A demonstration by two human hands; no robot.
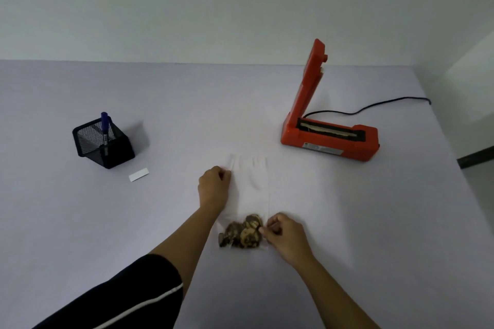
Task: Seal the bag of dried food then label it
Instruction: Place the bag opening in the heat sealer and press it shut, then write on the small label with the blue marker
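Note:
A clear plastic bag [252, 187] lies flat on the lilac table, its open mouth pointing away from me. Brown dried food pieces [242, 232] sit bunched at its near end. My left hand [213, 185] pinches the bag's left edge near the mouth. My right hand [283, 232] pinches the bag's right edge beside the food. An orange heat sealer [328, 139] stands at the right with its lid arm raised upright. A small white label [138, 174] lies on the table at the left, beside a black mesh holder [103, 141] with a blue pen [104, 128] in it.
The sealer's black cord [374, 105] runs off the table's right edge. A white wall rises behind the table. The table's right edge drops to the floor near the sealer. My dark sleeve [120, 296] fills the lower left.

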